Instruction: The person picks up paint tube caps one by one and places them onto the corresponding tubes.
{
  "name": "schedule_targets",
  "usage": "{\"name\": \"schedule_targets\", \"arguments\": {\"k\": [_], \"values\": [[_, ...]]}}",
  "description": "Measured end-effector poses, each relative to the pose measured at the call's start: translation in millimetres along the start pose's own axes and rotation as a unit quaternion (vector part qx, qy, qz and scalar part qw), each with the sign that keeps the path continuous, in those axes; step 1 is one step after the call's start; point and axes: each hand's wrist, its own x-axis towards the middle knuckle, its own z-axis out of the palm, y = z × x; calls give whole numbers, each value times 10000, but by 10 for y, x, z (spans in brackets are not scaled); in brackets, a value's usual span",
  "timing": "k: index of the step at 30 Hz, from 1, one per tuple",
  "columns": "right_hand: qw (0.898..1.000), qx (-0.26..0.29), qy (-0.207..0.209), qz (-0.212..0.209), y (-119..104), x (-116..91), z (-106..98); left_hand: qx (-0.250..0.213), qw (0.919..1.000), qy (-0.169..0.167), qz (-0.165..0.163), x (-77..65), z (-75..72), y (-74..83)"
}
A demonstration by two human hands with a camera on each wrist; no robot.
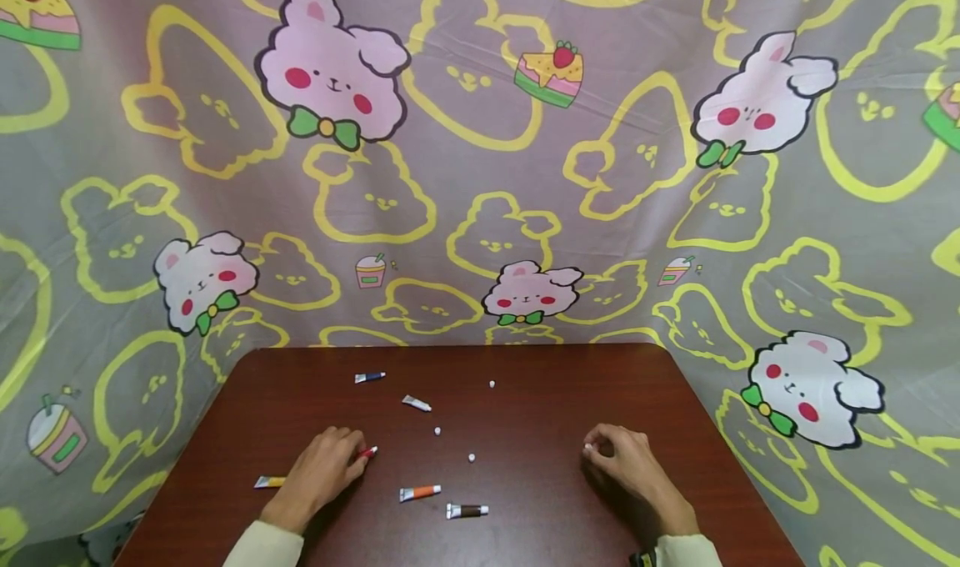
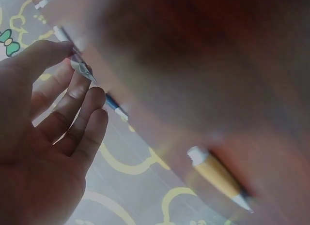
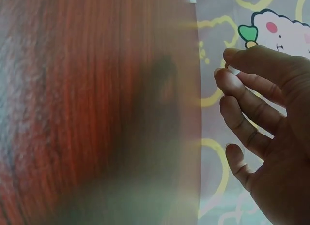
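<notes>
My left hand (image 1: 321,474) pinches a small red paint tube (image 1: 367,452) between thumb and fingers, its white end pointing right. In the left wrist view, the tube's silvery flat end (image 2: 83,70) shows at the fingertips. At the right, my right hand (image 1: 626,460) pinches a tiny white round piece (image 3: 233,69) between thumb and forefinger, just above the table; the fingers mostly cover it. A yellow paint tube (image 1: 268,482) lies beside the left wrist, partly hidden by it. Between the hands lie an orange tube (image 1: 420,493) and a brown tube (image 1: 467,511).
Farther back lie a blue tube (image 1: 370,378) and a white tube (image 1: 417,403). Tiny white round pieces are scattered mid-table: one at the back (image 1: 492,383), a second (image 1: 437,431), a third (image 1: 472,458). Patterned cloth (image 1: 480,175) hangs round the dark brown table (image 1: 555,400).
</notes>
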Motion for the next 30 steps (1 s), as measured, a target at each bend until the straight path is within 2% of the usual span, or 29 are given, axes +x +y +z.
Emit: {"name": "schedule_targets", "arguments": {"k": [7, 14, 25, 30], "values": [[9996, 59, 160, -221, -46, 22, 45, -55, 9994, -317, -133, 74, -81, 91], [9981, 143, 332, -502, -80, 41, 91, -150, 9994, -316, -50, 104, -89, 131], [9989, 91, -11, -458, -171, 98, 52, -283, 9991, -295, 101, 152, -101, 186], [9991, 126, -115, -383, -205, 142, 63, -288, 9988, -140, 377, 184, -102, 190]]}}
